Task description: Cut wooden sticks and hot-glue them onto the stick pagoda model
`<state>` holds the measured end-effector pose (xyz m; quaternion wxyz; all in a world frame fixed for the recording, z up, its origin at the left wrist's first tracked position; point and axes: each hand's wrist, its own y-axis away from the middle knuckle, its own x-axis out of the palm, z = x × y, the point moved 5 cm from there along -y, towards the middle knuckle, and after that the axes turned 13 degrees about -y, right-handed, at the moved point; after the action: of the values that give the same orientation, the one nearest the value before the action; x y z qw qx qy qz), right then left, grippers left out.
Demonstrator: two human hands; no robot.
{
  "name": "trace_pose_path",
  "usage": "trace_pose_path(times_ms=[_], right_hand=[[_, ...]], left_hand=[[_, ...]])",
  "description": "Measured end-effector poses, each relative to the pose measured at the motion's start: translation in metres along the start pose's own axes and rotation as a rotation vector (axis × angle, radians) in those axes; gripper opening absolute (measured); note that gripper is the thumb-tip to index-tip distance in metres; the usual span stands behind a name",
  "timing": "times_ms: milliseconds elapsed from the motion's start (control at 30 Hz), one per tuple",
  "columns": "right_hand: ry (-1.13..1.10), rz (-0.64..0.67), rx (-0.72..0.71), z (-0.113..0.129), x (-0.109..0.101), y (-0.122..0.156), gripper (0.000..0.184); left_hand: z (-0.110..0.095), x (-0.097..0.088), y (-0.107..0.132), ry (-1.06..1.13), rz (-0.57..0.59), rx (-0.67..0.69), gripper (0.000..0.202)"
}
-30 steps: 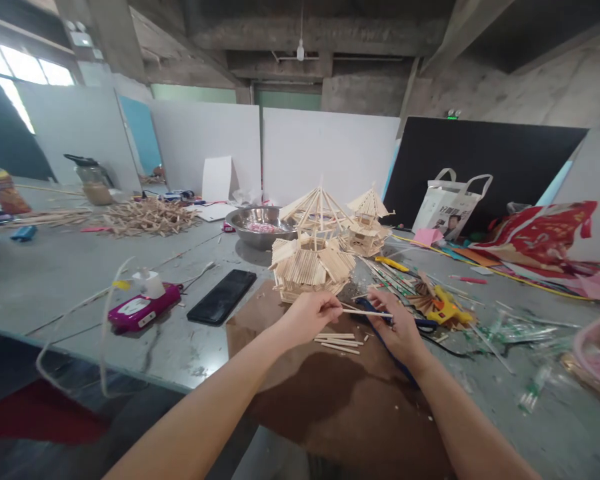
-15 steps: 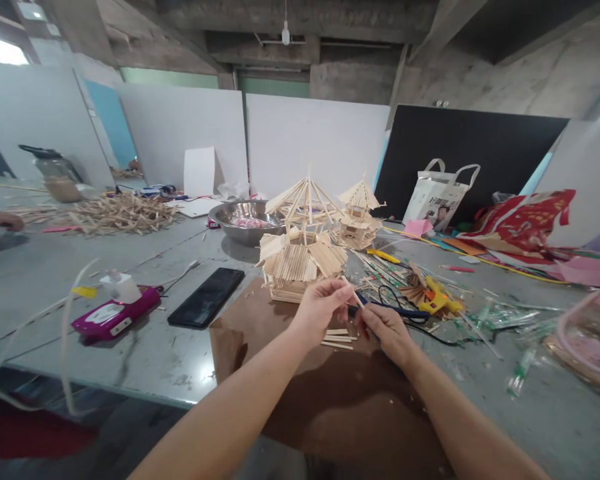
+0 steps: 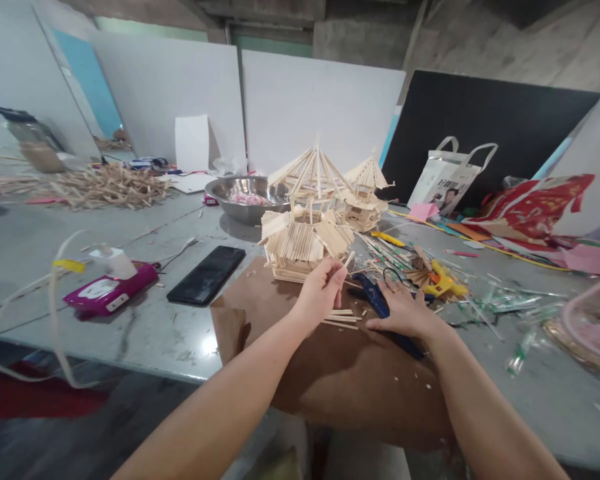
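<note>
My left hand (image 3: 321, 293) pinches a short wooden stick (image 3: 349, 259) just in front of a small house model built of sticks (image 3: 303, 243). My right hand (image 3: 405, 312) lies flat, fingers spread, on blue-handled cutters (image 3: 375, 298) resting on a brown paper sheet (image 3: 340, 373). A few cut sticks (image 3: 341, 319) lie on the paper between my hands. Behind the model stand a stick roof frame (image 3: 315, 175) and a small stick pavilion (image 3: 366, 193).
A black phone (image 3: 207, 274) and a magenta case (image 3: 109, 292) with a white cable lie to the left. A steel bowl (image 3: 245, 198) and a pile of sticks (image 3: 107, 187) sit further back. A yellow glue gun (image 3: 443, 283), plastic wrappers and a white bag (image 3: 447, 183) are on the right.
My right hand has lowered the cutters onto the paper and flattened over them. My left hand has lifted the short stick toward the model. The camera tilted down.
</note>
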<state>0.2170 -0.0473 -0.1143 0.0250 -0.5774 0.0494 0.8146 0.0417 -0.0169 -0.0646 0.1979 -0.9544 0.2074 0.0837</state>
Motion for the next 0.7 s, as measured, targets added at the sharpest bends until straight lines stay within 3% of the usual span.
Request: trace_pose_path(times_ms=[100,300,467,700], right_hand=[[0.048,0.124,0.034,-0.012,0.006,-0.001,0.104],[0.067,0.097,-0.073,-0.008,-0.004,-0.004,0.082],[0.131,-0.024,-0.13,0.003,-0.009,0.0,0.065],[0.124,-0.299,-0.13,0.008,-0.018,0.001,0.047]], left_hand=[[0.002,0.0,-0.002,-0.124,-0.023,0.054,0.018],[0.004,-0.003,-0.003,-0.298,-0.061,0.086,0.02],[0.003,-0.002,-0.003,-0.462,-0.035,0.13,0.023],[0.004,-0.003,-0.003,-0.559,-0.058,0.162,0.027]])
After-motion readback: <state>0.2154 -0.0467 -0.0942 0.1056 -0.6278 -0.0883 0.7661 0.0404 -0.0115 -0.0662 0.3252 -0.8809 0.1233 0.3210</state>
